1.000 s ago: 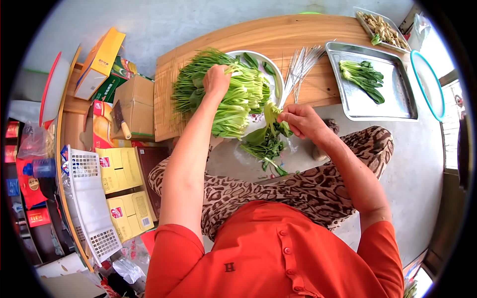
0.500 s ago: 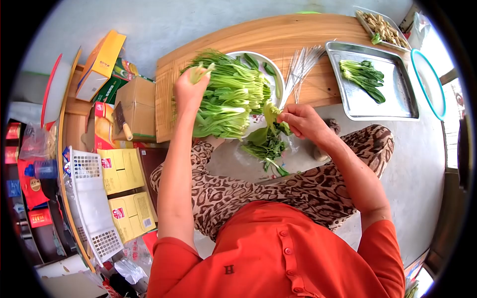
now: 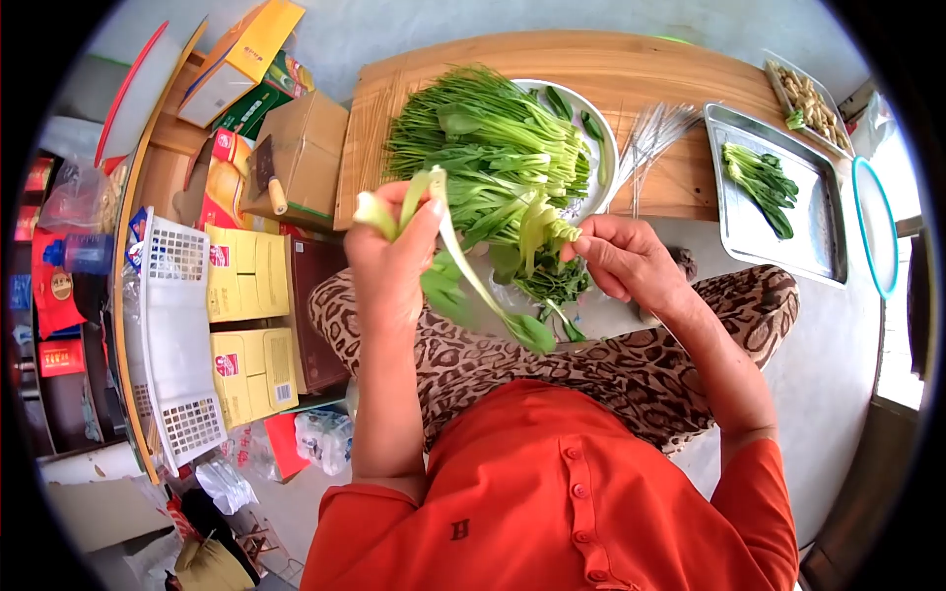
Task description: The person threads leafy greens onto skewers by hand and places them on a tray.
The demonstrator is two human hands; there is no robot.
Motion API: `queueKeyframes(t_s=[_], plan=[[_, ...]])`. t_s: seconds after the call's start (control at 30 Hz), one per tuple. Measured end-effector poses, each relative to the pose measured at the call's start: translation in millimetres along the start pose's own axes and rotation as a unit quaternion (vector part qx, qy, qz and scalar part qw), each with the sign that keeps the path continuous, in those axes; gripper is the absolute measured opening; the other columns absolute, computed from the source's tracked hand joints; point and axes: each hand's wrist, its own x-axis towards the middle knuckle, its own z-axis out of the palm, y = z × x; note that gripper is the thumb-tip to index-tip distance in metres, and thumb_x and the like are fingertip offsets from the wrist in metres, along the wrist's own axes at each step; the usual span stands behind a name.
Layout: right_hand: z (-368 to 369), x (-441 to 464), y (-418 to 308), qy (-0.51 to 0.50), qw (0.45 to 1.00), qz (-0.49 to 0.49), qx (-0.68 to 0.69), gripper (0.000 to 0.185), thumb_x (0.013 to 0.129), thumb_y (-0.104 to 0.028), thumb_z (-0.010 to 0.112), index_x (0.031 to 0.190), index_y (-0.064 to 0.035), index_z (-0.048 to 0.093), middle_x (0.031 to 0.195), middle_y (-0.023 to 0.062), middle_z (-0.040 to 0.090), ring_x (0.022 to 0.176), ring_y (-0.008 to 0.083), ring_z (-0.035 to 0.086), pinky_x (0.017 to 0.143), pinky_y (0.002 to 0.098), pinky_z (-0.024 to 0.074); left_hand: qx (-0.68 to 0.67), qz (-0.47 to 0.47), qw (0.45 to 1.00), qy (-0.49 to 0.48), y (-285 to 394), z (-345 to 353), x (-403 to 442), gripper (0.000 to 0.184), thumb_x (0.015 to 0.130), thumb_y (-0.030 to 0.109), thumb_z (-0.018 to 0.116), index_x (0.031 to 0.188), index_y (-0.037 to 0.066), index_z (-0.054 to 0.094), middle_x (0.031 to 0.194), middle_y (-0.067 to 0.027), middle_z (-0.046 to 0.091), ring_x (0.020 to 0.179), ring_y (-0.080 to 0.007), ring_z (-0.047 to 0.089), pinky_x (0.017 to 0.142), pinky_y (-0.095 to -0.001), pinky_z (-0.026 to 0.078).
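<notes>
My left hand (image 3: 394,256) is closed around a leafy green stalk (image 3: 461,258), pale at the cut end, its leaves hanging down to the right. My right hand (image 3: 631,258) pinches the pale stem ends of a small bunch of leafy greens (image 3: 540,241), which hangs in front of the table edge. Just beyond both hands, a large pile of leafy greens (image 3: 493,148) lies with its stems to the right. Part of it covers a white round plate (image 3: 603,148). Below the right-hand bunch are darker loose leaves (image 3: 554,284), partly hidden.
Thin white ties (image 3: 652,143) lie on the wooden table (image 3: 680,74). A metal tray (image 3: 838,264) holds a bundle of greens (image 3: 759,182). Behind it stands a container of knobbly roots (image 3: 810,103). Cardboard boxes (image 3: 307,148) and a wooden-handled knife (image 3: 277,195) are at the left.
My left hand has come down from over the pile towards my lap, with a leafy stalk in it. My right hand still pinches the small bunch. The whole view has shifted.
</notes>
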Motion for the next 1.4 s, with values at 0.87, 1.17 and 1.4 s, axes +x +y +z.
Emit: queueKeyframes(t_s=[0.87,1.17,1.4], plan=[[-8,6,25,0.020,0.998,0.053,-0.028,0.026,0.099,-0.025,0.049,0.094,-0.0032,0.062,0.048,-0.0067,0.038,0.039,0.0025,0.032,0.040,0.0203,0.0229,-0.046,-0.069,0.997,0.004,-96,33,17,0.013,0.085,0.009,0.067,0.094,0.004,0.059,0.069,0.0050,0.051,0.050,-0.0010,0.037,0.042,-0.0183,0.028],[-8,5,24,0.035,0.997,0.061,-0.026,0.021,0.096,-0.019,0.052,0.090,-0.0035,0.065,0.056,-0.0075,0.043,0.049,0.0022,0.035,0.044,0.0212,0.0277,-0.031,-0.027,0.999,0.000,-104,32,18,0.018,0.084,0.007,0.068,0.096,0.003,0.056,0.073,0.0029,0.053,0.050,-0.0017,0.038,0.043,-0.0172,0.028],[-8,5,29,0.026,0.997,0.041,-0.056,0.024,0.099,-0.023,0.048,0.095,-0.0037,0.062,0.050,-0.0079,0.038,0.040,0.0019,0.032,0.039,0.0196,0.0232,-0.010,0.016,1.000,0.023,-109,35,18,0.016,0.084,0.006,0.068,0.094,0.003,0.055,0.070,0.0039,0.052,0.050,-0.0015,0.038,0.042,-0.0168,0.028]])
